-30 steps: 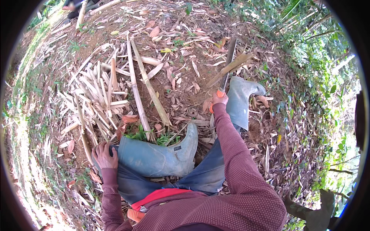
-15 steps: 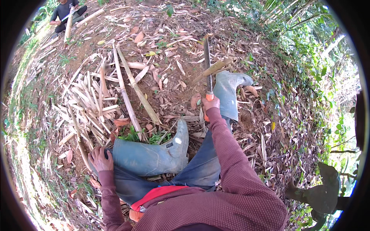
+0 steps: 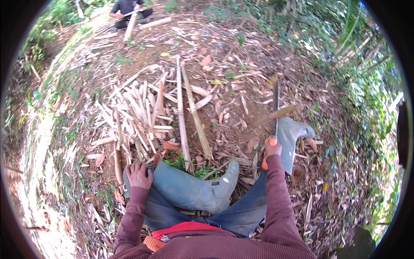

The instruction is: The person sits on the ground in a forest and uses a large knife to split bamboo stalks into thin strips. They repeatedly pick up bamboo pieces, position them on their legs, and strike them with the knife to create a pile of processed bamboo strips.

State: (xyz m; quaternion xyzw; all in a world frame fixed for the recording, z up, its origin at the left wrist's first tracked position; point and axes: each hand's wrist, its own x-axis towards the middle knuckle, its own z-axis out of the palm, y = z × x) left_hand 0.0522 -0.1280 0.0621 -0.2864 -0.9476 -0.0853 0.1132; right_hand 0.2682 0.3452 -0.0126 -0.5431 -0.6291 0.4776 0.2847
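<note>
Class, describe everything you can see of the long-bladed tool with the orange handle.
The long-bladed tool has a straight, narrow, dark grey blade that looks like metal. Its orange handle shows at both ends of the fist; the right hand is closed around it. The blade points away from the person, beside the boot on the right. A tan strip of wood or bamboo crosses the blade, apparently touching it. The edge is too fine to judge.

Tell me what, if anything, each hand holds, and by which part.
The right hand grips a long-bladed tool by its orange handle; the left hand rests on the left knee, with nothing visibly held.
</note>
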